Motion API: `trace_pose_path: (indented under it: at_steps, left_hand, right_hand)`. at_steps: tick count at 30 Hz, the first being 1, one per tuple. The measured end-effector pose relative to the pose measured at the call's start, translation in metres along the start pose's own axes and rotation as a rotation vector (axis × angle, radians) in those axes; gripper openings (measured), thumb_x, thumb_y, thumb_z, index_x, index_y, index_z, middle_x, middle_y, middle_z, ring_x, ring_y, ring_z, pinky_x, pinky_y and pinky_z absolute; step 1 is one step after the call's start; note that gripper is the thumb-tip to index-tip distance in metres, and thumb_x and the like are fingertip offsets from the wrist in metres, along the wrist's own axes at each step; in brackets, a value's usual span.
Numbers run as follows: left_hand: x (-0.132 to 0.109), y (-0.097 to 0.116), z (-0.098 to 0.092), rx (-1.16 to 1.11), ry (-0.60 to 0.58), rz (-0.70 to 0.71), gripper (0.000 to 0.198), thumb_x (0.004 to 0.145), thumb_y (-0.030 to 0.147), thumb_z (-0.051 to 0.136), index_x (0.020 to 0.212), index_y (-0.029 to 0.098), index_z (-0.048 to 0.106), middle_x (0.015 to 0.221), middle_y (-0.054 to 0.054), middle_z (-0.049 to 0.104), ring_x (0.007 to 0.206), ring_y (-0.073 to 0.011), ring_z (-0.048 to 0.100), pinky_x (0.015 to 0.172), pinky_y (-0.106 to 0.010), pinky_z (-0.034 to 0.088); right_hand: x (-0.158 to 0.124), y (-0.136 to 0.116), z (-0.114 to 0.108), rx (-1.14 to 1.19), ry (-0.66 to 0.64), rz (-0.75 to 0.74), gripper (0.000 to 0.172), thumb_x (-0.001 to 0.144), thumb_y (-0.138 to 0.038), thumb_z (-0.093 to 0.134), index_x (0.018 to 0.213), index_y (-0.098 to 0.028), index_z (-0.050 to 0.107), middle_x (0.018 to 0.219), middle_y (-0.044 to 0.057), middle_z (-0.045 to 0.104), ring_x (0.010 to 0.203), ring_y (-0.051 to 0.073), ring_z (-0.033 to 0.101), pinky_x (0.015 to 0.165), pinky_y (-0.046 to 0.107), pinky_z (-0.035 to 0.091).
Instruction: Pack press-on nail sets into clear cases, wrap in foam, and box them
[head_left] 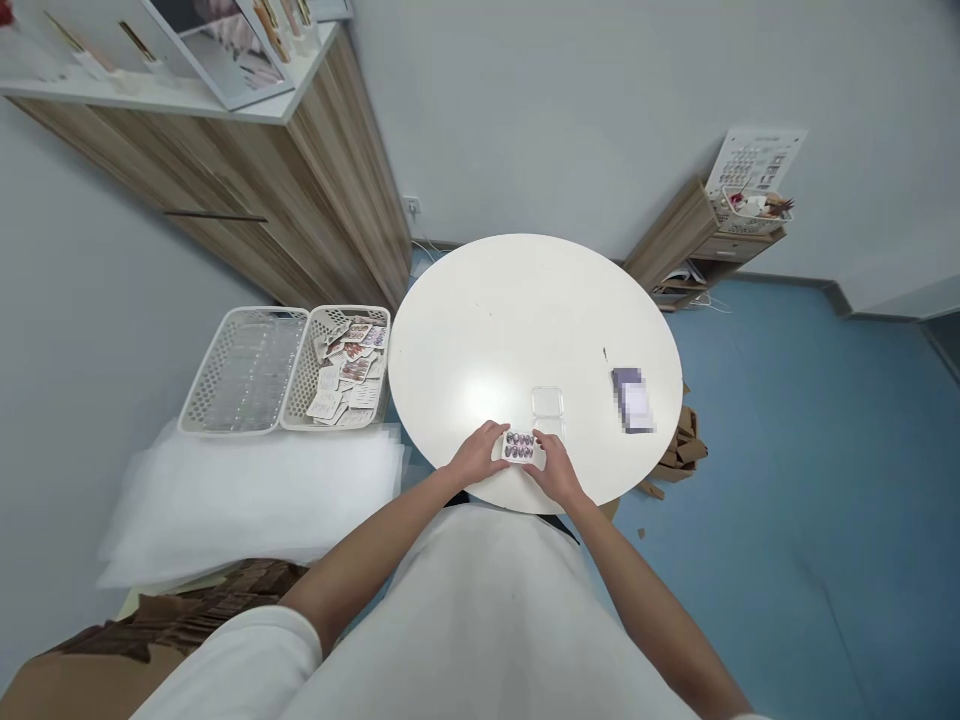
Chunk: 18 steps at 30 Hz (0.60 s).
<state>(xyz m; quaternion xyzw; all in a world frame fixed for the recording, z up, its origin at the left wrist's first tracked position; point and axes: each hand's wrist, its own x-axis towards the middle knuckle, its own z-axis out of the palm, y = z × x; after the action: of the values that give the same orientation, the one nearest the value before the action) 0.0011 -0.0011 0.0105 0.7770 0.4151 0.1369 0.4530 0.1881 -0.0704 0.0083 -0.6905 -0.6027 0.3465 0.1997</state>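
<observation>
A small clear plastic case point(520, 446) with rows of dark press-on nails lies near the front edge of the round white table point(525, 310). My left hand point(478, 455) grips its left end with curled fingers. My right hand point(556, 470) holds its right end the same way. Its open clear lid point(547, 402) lies just beyond the case.
A blurred purple-and-white card point(634, 399) lies on the table's right side. Two white baskets stand to the left: one empty point(244, 370), one point(346, 366) holding several nail packs. White foam sheets point(255, 500) lie below them. A wooden cabinet point(300, 200) stands behind.
</observation>
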Motion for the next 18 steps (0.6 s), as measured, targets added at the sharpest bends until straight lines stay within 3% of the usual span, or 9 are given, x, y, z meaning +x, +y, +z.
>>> trace_pose_path:
  at_steps: [4,8,18]
  left_hand:
    - [0.016,0.025,0.028,0.070,-0.024,-0.017,0.060,0.062,0.031,0.068,0.117,0.025,0.046,0.107,-0.006,0.049,0.096,-0.0228,0.051,0.082,-0.034,0.042]
    - [0.032,0.037,0.050,0.164,-0.037,-0.098,0.061,0.062,0.034,0.068,0.118,0.024,0.045,0.108,-0.007,0.048,0.098,-0.0240,0.050,0.082,-0.034,0.041]
    - [0.057,0.039,0.073,0.277,-0.008,-0.317,0.063,0.064,0.030,0.067,0.121,0.025,0.040,0.108,-0.007,0.047,0.096,-0.0234,0.051,0.076,-0.031,0.042]
  right_hand:
    - [-0.006,0.034,-0.030,-0.050,-0.042,-0.005,0.061,0.067,-0.029,0.061,0.123,-0.026,0.037,0.114,0.007,0.045,0.110,0.025,0.042,0.090,0.042,0.038]
    - [0.001,0.060,-0.046,-0.079,-0.063,-0.047,0.062,0.065,-0.030,0.062,0.122,-0.024,0.038,0.117,0.008,0.044,0.112,0.026,0.040,0.091,0.041,0.037]
    - [0.032,0.082,-0.042,-0.089,-0.110,-0.070,0.062,0.066,-0.024,0.060,0.123,-0.022,0.037,0.117,0.009,0.044,0.110,0.026,0.041,0.085,0.037,0.039]
